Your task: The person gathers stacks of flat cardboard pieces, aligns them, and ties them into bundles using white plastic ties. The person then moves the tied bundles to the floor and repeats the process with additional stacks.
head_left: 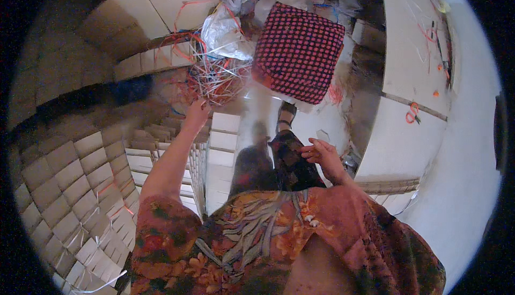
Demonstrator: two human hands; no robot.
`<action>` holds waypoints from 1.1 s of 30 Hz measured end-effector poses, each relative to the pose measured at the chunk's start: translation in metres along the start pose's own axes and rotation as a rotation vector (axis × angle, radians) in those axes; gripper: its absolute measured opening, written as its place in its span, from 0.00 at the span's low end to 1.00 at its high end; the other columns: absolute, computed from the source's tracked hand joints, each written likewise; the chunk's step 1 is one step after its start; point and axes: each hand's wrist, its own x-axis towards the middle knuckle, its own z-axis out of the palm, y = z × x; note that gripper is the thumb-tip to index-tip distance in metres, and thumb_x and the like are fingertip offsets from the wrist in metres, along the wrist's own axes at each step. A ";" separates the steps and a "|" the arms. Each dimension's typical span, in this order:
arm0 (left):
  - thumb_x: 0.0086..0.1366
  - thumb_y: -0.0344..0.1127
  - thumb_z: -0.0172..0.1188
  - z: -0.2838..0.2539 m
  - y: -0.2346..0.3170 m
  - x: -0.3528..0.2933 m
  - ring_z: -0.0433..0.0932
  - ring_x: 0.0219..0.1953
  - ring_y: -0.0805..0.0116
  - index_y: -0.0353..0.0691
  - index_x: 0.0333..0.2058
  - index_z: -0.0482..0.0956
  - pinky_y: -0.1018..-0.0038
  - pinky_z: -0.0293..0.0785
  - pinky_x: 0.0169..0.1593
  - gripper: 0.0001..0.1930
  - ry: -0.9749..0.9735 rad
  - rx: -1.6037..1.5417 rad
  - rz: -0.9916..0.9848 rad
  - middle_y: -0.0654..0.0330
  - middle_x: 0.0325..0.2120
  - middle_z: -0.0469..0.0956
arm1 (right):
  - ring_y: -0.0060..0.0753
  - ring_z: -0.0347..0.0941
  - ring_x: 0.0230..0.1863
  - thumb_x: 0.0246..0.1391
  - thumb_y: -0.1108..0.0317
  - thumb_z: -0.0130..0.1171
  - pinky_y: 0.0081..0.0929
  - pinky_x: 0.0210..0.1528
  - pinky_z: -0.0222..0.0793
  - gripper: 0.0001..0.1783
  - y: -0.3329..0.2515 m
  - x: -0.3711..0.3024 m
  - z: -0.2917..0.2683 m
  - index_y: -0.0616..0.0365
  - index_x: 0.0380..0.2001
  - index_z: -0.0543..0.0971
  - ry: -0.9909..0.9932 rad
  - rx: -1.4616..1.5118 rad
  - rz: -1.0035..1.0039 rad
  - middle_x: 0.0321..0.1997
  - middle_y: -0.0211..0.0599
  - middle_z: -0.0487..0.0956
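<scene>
A person in a flowery shirt [252, 241] stands with both arms stretched out in front. The left hand [198, 110] reaches up to a big messy tangle of thin straps [222, 80], white and orange, at its bottom left edge. Its fingers look bent and close together, but I can't tell if they have hold of a strap or only touch the tangle. A shiny silver bag [222, 33] sits at the top of the tangle.

The right hand [324, 158] is over by the person's dark trousers [292, 158], well apart from the tangle. It is half open, with loose, bent fingers, and I see nothing in it.

To the right of the tangle is a puffy square thing with a red and black pattern [300, 53]. One foot in a dark sandal [286, 117] is just below it.

On the right side there is a pile of flat, pale cardboard [405, 147]. Orange-handled scissors [412, 113] lie on it, near a crack. More cardboard [224, 139] is stacked just below the left hand, and lots of brown cardboard blocks [80, 166] fill the far left.
</scene>
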 end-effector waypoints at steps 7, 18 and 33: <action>0.53 0.38 0.55 0.068 0.024 0.144 0.67 0.48 0.48 0.36 0.48 0.68 0.59 0.64 0.49 0.23 0.025 0.241 0.166 0.48 0.45 0.69 | 0.32 0.75 0.39 0.60 0.58 0.42 0.26 0.39 0.70 0.24 -0.018 0.058 0.011 0.64 0.53 0.65 -0.001 -0.091 0.123 0.42 0.44 0.76; 0.58 0.38 0.49 0.141 -0.016 0.308 0.72 0.45 0.52 0.42 0.40 0.74 0.52 0.62 0.52 0.13 -0.235 0.761 0.030 0.52 0.39 0.76 | 0.34 0.74 0.42 0.60 0.57 0.44 0.28 0.42 0.69 0.24 0.017 0.172 0.062 0.64 0.53 0.64 -0.101 -0.001 0.199 0.44 0.44 0.76; 0.64 0.32 0.45 0.088 -0.065 -0.102 0.76 0.38 0.65 0.39 0.36 0.77 0.69 0.72 0.43 0.11 -0.806 -0.533 -0.442 0.58 0.35 0.78 | 0.20 0.56 0.15 0.58 0.59 0.47 0.23 0.20 0.57 0.10 -0.132 0.209 0.146 0.52 0.30 0.70 -0.314 0.486 -0.074 0.13 0.22 0.59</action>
